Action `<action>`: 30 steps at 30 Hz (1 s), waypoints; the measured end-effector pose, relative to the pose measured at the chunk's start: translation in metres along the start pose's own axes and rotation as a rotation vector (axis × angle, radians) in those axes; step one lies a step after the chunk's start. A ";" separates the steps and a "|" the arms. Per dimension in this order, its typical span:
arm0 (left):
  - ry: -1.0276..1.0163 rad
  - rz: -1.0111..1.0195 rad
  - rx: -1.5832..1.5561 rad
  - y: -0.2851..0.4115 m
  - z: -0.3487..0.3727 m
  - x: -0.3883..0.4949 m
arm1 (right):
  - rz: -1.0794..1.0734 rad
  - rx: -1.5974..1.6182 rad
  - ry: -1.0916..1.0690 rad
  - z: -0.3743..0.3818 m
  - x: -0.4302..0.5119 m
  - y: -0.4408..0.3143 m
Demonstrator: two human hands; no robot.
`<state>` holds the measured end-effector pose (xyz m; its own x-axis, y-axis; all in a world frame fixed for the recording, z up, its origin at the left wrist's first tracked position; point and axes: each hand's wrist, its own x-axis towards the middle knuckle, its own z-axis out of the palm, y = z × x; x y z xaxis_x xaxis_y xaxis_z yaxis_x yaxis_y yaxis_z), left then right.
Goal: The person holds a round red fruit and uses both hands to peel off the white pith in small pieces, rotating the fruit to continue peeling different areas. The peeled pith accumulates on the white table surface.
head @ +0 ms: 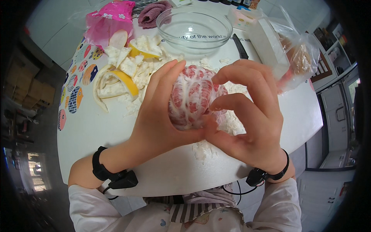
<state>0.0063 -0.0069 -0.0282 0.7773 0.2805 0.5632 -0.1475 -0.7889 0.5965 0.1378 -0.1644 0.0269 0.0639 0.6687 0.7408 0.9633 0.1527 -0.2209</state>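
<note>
A peeled red pomelo (192, 97), streaked with white pith, is held up over the table between both hands. My left hand (159, 107) wraps its left side, with fingers along the top left and the thumb beneath. On the right side, my right hand (246, 107) pinches at the fruit with bent fingers and thumb; the fingertips partly hide that side. Yellow-and-white peel pieces (126, 82) and torn pith (139, 69) lie to the left, with more white shreds under and right of the fruit. Each wrist wears a black strap with a small device.
Behind the fruit stands a round glass bowl (194, 42), with a black-handled utensil (240, 46) right of it. A pink plastic bag (111, 23) and a mauve cloth (153, 14) lie back left. A white box (269, 46) and a clear plastic bag (301, 58) with contents stand right.
</note>
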 end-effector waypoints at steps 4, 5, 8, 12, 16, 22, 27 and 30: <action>-0.011 0.007 0.009 -0.002 -0.001 0.000 | 0.020 0.009 0.029 0.003 -0.001 0.001; -0.027 0.003 -0.009 -0.002 -0.002 0.000 | 0.015 0.005 0.055 0.004 0.000 0.005; -0.057 -0.045 -0.065 -0.003 -0.006 -0.001 | 0.046 0.064 0.042 -0.009 -0.001 0.016; 0.001 -0.141 -0.205 -0.003 0.000 -0.002 | 0.123 0.184 -0.006 -0.017 -0.001 0.022; -0.039 -0.211 -0.393 0.001 0.008 -0.003 | 0.185 0.170 -0.082 -0.014 0.010 0.018; -0.031 -0.123 -0.340 0.000 0.005 0.000 | -0.303 0.119 -0.327 -0.017 0.040 0.033; -0.050 -0.125 -0.378 -0.006 0.006 -0.002 | -0.586 0.042 -0.585 -0.021 0.075 0.034; -0.023 -0.087 -0.398 -0.009 0.010 -0.002 | -0.634 0.044 -0.676 -0.020 0.088 0.032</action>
<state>0.0124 -0.0062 -0.0406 0.8101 0.3214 0.4904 -0.3020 -0.4882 0.8188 0.1797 -0.1155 0.0979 -0.6505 0.7308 0.2068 0.7544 0.6532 0.0647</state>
